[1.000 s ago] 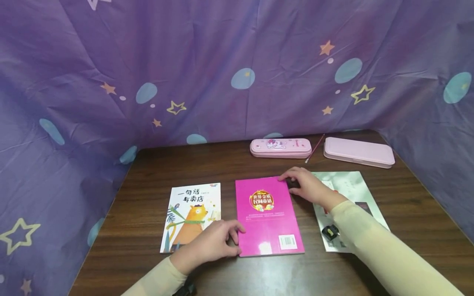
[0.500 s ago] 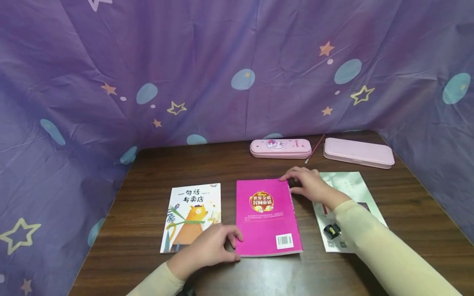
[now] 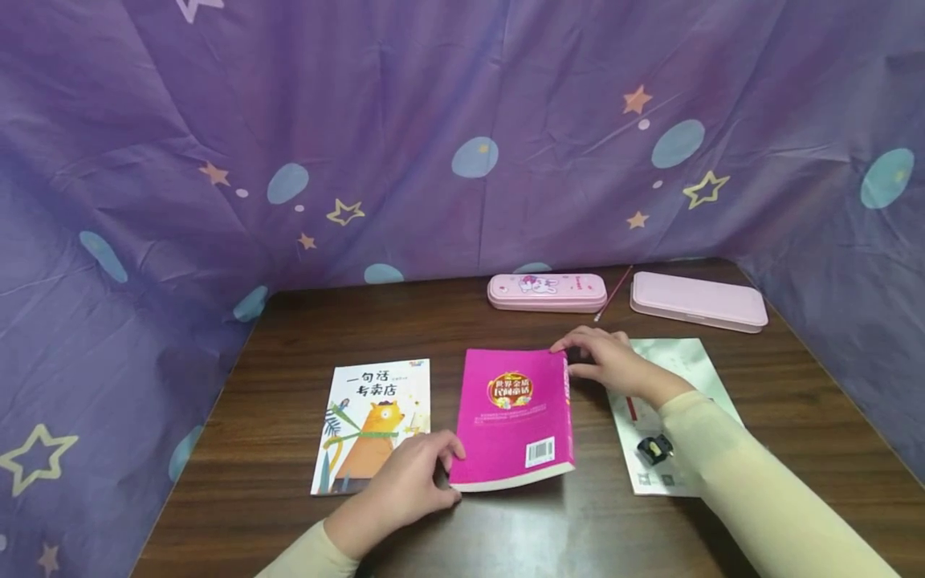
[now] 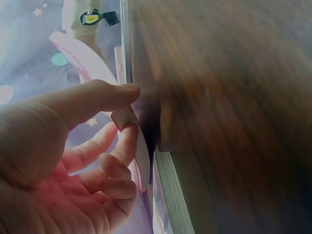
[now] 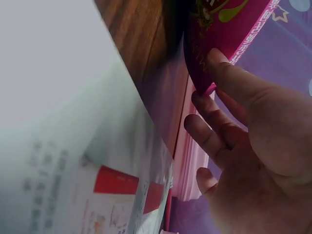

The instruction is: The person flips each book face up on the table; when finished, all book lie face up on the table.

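Note:
A pink paperback book (image 3: 499, 433) is tilted over the middle of the table, its spine and page edges showing. At its near left corner my left hand (image 3: 408, 478) pinches it; in the left wrist view the thumb and fingers meet around the book's corner (image 4: 124, 117). My right hand (image 3: 614, 365) grips the far right corner. The right wrist view shows the thumb on one cover of the pink book (image 5: 209, 29) and a finger behind its corner. Both forearms wear pale yellow sleeves.
A white picture book (image 3: 361, 441) with an orange bear lies left; a pale green book (image 3: 675, 357) lies right, partly under the right forearm. Along the back are a rabbit pencil case (image 3: 547, 301), a pencil (image 3: 614, 293) and a plain pink case (image 3: 697, 303). A purple curtain (image 3: 405, 120) surrounds the table.
The pink book has gone from lying flat to tilted, its near edge raised and shifted slightly left. Both hands have moved a little with it, the left hand now pinching the corner.

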Tool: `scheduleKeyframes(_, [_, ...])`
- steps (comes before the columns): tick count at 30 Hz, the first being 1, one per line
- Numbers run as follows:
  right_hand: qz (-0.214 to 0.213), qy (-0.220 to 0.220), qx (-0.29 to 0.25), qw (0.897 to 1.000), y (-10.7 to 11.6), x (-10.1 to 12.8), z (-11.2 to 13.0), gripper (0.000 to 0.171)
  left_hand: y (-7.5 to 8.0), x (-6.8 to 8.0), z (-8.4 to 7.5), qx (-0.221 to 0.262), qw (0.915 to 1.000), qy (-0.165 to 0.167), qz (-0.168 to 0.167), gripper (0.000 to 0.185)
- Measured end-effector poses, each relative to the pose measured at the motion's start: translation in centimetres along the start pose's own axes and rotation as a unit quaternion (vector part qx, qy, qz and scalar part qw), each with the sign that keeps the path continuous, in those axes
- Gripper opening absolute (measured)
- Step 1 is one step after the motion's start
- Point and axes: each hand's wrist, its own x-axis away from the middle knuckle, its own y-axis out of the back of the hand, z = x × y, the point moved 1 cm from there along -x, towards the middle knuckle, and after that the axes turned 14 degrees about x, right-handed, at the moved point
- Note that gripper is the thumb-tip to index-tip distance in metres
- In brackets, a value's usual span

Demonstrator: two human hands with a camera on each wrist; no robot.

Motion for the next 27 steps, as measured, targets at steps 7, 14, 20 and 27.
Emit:
scheduleKeyframes(7, [0.003, -0.007, -0.018, 1.0, 0.5, 0.3, -0.5, 0.035, 0.2, -0.1, 0.0, 0.004, 0.9995, -0.02, -0.025, 0.038])
scheduleKeyframes(14, [-0.01, -0.017, -0.027, 0.999, 1.4, 0.5, -1.0, 0.029, 0.6, 0.1, -0.4, 0.035, 0.9967, -0.015, -0.071, 0.029])
scheduleKeyframes(20, [-0.059, -0.006, -0.083, 0.995, 2.3, 0.0, -1.2, 0.022, 1.2, 0.4, -0.1, 0.064, 0.9863, -0.051, -0.143, 0.027])
scheduleKeyframes(27, [-0.062, -0.044, -0.168, 0.983, 2.9, -0.3, -0.6, 0.027, 1.6, 0.7, -0.1, 0.066, 0.9725, -0.117, -0.191, 0.028])
